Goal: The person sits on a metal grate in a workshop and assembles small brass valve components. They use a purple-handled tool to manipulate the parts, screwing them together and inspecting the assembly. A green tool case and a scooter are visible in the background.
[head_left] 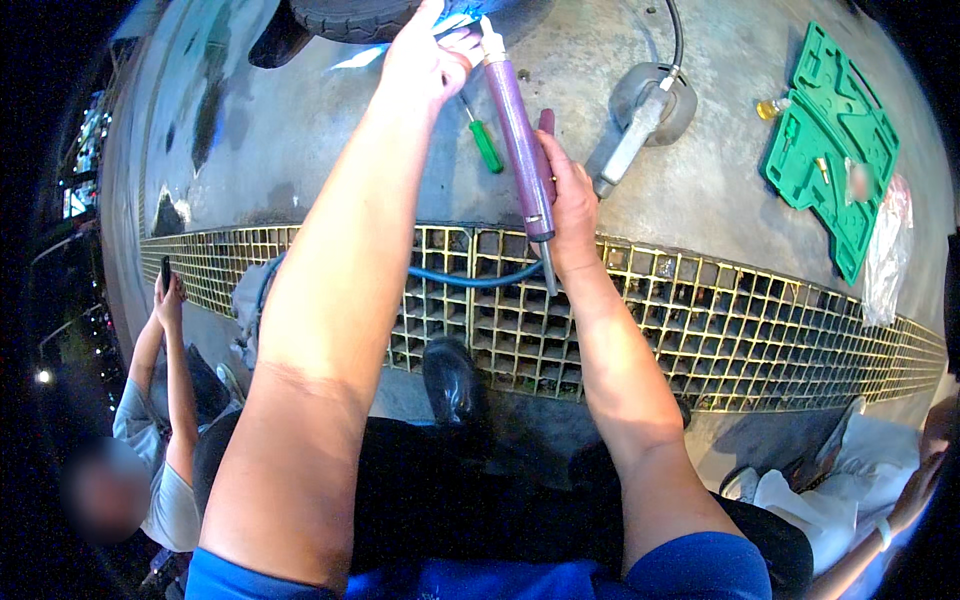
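A purple tube-shaped tool (516, 140) with a pale nozzle at its far end stands slanted in front of me. My right hand (570, 195) is closed round its side, beside a reddish-purple grip. My left hand (425, 65) reaches beneath the dark tyre (355, 18) at the top. Its curled fingers lie by the nozzle; strong light washes them out, and what they hold cannot be made out. A screwdriver with a green handle (486, 147) lies on the floor between my arms.
Right of my hand lies a grey tool with a hose (640, 130). Farther right are an open green plastic case (830, 150), a small yellow bottle (770, 108) and a clear bag (888, 255). A yellow floor grating (700, 320) crosses below; people are on both sides.
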### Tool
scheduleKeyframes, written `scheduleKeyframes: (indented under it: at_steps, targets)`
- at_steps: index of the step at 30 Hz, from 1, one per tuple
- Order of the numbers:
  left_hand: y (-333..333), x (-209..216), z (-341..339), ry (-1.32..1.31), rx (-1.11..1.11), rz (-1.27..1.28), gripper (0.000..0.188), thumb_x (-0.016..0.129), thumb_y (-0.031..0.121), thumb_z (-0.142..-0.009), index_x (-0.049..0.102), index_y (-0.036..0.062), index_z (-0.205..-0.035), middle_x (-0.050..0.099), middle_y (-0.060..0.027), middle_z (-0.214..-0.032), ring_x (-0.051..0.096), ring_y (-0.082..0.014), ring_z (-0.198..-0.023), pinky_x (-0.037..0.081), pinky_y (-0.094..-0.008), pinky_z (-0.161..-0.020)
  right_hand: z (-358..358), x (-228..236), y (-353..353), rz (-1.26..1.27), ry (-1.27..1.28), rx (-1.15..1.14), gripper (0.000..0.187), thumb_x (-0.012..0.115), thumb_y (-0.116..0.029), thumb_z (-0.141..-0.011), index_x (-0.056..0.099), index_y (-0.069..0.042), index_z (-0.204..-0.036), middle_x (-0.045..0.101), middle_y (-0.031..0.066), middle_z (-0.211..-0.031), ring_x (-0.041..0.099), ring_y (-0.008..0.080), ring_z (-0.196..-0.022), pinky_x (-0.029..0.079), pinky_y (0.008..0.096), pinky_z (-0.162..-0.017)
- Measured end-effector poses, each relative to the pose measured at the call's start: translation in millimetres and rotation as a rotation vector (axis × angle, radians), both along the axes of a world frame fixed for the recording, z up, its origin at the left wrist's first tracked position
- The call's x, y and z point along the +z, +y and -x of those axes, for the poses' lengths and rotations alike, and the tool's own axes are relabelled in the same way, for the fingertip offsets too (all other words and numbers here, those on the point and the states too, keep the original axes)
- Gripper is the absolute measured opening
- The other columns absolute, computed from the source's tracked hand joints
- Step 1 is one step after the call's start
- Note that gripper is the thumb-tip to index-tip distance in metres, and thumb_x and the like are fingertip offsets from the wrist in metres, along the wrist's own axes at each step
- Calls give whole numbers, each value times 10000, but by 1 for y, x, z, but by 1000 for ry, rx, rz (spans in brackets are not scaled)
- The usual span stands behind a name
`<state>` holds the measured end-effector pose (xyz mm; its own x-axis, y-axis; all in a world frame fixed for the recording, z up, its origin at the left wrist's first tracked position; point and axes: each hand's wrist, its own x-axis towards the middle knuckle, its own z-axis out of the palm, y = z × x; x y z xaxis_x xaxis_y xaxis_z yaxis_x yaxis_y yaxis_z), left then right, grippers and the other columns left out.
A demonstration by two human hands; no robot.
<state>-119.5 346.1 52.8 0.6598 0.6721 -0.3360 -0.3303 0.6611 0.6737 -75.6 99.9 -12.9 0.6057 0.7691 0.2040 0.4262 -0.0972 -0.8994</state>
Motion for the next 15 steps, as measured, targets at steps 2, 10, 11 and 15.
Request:
scheduleKeyframes:
  at_steps: [2,10,11,15]
  targets:
    - [-13,11,-16,19,-24,-19,661,390,663,-938,603,46,-839,597,-94,-643,547,-212,-461,414,-301,-392,-9,-1,-1,13,-12,-3,604,662,16,-764,550,-161,-1330,634,93,-908,614,243,-866,470,354,-813]
    - [1,7,-8,3,-73,-14,648,371,629,-952,553,76,-666,523,-119,-537,519,-323,-447,446,-457,-454,-15,2,-1,-8,-56,47,609,661,15,-778,533,-150,-1350,655,121,-1022,617,267,-895,475,358,-834]
    - [1,5,-10,34,-50,-41,644,370,627,-953,539,87,-644,509,-117,-522,515,-329,-446,444,-471,-458,-15,1,0,-15,-60,47,606,663,11,-778,533,-147,-1348,657,122,-1036,616,273,-900,474,362,-839]
    - [8,-1,-12,-4,-63,-64,635,357,618,-961,487,123,-584,450,-108,-480,487,-341,-436,427,-497,-465,-20,3,1,22,-58,75,591,666,0,-778,539,-144,-1337,660,120,-1052,615,280,-915,474,367,-846]
